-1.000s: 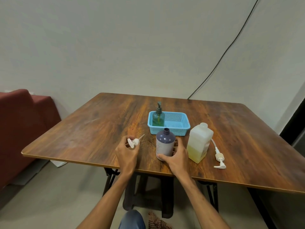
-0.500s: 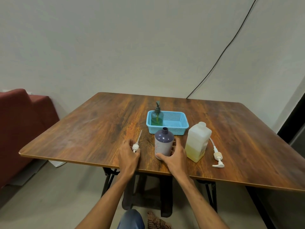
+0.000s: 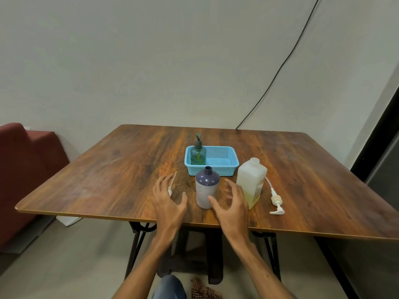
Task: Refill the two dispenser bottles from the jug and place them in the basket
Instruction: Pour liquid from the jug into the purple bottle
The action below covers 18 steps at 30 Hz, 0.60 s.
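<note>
A purple bottle (image 3: 206, 187) stands uncapped near the table's front edge. Its white pump (image 3: 172, 185) lies on the wood to its left, partly under my left hand (image 3: 168, 200), whose fingers are spread and hold nothing. My right hand (image 3: 232, 203) hovers open just right of the purple bottle, fingers spread, a little apart from it. The white jug (image 3: 251, 183), uncapped with yellowish liquid low inside, stands to the right. A green dispenser bottle (image 3: 198, 154) with its pump on stands in the left end of the blue basket (image 3: 224, 162).
The jug's own pump (image 3: 276, 200) with its tube lies on the wooden table (image 3: 108, 169) right of the jug. A red sofa (image 3: 26, 165) stands at the left. A black cable runs down the wall behind.
My left hand laid the white pump on the table and let go. My right hand released the purple bottle and drew back slightly, fingers now spread.
</note>
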Tool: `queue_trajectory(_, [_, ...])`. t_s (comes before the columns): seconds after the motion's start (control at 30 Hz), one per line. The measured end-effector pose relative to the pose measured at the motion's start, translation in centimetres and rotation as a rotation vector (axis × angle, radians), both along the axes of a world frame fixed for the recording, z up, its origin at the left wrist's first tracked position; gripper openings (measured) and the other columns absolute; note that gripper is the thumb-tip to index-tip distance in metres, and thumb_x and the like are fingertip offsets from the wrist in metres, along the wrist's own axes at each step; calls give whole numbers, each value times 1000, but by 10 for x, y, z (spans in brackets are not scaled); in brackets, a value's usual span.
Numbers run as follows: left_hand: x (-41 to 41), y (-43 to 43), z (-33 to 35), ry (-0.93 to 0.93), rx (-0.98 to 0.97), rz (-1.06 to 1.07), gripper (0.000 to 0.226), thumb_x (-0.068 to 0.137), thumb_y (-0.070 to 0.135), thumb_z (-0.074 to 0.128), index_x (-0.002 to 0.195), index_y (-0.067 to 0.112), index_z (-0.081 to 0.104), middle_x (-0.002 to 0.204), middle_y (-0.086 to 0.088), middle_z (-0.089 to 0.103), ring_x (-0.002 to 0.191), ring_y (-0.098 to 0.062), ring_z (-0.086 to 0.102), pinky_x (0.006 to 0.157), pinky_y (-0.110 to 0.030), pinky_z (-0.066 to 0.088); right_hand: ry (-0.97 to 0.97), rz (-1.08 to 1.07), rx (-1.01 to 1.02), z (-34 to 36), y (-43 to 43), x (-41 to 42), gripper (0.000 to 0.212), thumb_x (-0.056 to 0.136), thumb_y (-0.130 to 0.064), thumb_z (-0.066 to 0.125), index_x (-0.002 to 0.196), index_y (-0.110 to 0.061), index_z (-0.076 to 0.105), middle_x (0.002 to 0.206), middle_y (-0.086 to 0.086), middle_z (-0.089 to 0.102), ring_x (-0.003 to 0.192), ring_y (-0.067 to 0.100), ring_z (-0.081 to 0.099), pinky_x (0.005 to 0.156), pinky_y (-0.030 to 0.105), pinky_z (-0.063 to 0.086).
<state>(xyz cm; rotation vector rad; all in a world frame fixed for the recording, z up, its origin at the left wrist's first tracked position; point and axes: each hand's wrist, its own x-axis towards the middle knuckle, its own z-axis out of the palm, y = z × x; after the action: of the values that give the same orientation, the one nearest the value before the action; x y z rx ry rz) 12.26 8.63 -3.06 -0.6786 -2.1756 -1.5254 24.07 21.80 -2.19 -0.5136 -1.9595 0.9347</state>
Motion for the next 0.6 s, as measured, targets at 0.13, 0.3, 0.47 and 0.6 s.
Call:
queue_trajectory(0.13, [20,18,8,-73,83,-218,76,75,32,77,141,25,40,144,9,42,134,-10,39,109,-36,38,248,-167,111,17,6,21,37,81,-21,81,111,-15,60,108,-5,60,100,10,57,81,22,54])
queue_trajectory(0.3, [29,42,9,-211,62,-318,103,66,49,85,148,26,29,150,8,38,132,-5,39,100,-16,36,288,-335,31,20,35,34,54,77,-28,84,118,-14,53,118,-2,51,108,17,54,84,18,50])
queue_trajectory(0.47, [27,61,4,-301,78,-310,112,60,46,90,149,26,25,150,3,41,132,-9,43,96,-9,35,114,-261,-133,8,68,30,90,68,-36,89,140,-26,35,140,-5,41,129,15,43,99,34,46])
queue_trajectory(0.6, [25,68,7,-294,61,-276,106,63,44,90,148,23,30,146,2,47,125,-7,46,101,-22,41,6,-67,-255,-6,88,25,103,65,-34,91,146,-34,27,146,-9,41,133,14,42,104,48,49])
